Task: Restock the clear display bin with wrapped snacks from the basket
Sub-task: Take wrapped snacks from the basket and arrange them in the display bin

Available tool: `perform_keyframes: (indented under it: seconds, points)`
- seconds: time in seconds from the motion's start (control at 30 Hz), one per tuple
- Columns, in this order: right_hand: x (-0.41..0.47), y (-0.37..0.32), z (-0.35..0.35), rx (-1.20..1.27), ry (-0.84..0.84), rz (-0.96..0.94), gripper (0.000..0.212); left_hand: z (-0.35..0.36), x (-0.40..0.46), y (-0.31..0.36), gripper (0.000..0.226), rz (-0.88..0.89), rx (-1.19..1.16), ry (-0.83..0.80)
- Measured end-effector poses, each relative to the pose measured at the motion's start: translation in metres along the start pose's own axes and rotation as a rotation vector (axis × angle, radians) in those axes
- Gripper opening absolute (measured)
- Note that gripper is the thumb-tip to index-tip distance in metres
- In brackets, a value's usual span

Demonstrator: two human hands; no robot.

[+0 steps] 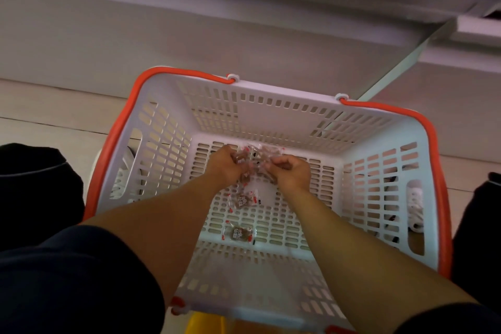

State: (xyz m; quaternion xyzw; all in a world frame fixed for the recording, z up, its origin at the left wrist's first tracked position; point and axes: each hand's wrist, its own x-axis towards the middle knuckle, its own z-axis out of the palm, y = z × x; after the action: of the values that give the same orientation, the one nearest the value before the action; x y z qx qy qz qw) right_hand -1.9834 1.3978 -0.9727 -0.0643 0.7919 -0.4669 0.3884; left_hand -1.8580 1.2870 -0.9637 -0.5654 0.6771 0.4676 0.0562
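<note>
A white slotted basket [271, 116] with orange handles [113, 138] stands on the pale floor [40, 106], and both bare arms reach down into it from the near side. On the far part of its bottom lies a small heap of wrapped snacks [253, 156], and both hands are in this heap. The left hand [225, 165] has its fingers curled round several wrappers, and the right hand [292, 171] is also curled and seems to pinch wrappers, though the blur there makes the exact grip hard to judge. Two more snacks lie apart on the bottom: one snack [244, 201] just near of the hands, and another snack [241, 233] nearer still, close to the near wall. Each is a brown piece in a clear wrapper with small red marks on the edges. Beyond the basket rises a grey shelf base [189, 35]. Dark sleeves [67, 279] cover the upper arms, a dark trouser leg [35, 187] is at the left, and something yellow [203, 325] shows under the near edge of the basket.
</note>
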Motion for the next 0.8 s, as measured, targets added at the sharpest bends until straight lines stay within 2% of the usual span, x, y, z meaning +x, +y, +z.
perform_keyframes:
  seconds: [0.07,0.17,0.27,0.37,0.47,0.6,0.67,0.8]
  points:
    - [-0.001,-0.001,-0.003,0.106,0.021,0.121,0.02,-0.006,-0.002,-0.002,0.045,-0.008,-0.077,-0.012]
    - [-0.002,-0.002,-0.014,0.209,-0.012,0.282,0.029,-0.016,-0.009,-0.003,0.048,-0.036,-0.014,0.0]
    - [-0.004,0.0,-0.028,0.197,-0.114,0.351,0.025,-0.028,-0.016,-0.003,0.037,-0.065,0.135,-0.035]
    - [-0.008,0.0,-0.044,0.076,-0.212,0.414,0.016,-0.038,-0.031,0.002,0.033,-0.14,0.143,-0.126]
    - [-0.019,-0.004,-0.058,-0.019,-0.328,0.44,0.013,-0.044,-0.049,0.004,0.041,-0.163,0.163,-0.212]
    - [-0.042,-0.018,-0.063,0.08,-0.382,0.45,0.019,-0.053,-0.079,0.007,0.036,-0.169,0.017,-0.252]
    - [-0.054,-0.027,-0.064,0.065,-0.381,0.392,0.028,-0.058,-0.092,0.008,0.027,-0.149,-0.093,-0.265]
    - [-0.079,-0.055,-0.066,-0.039,-0.393,0.255,0.031,-0.068,-0.113,0.013,0.028,-0.144,-0.178,-0.302]
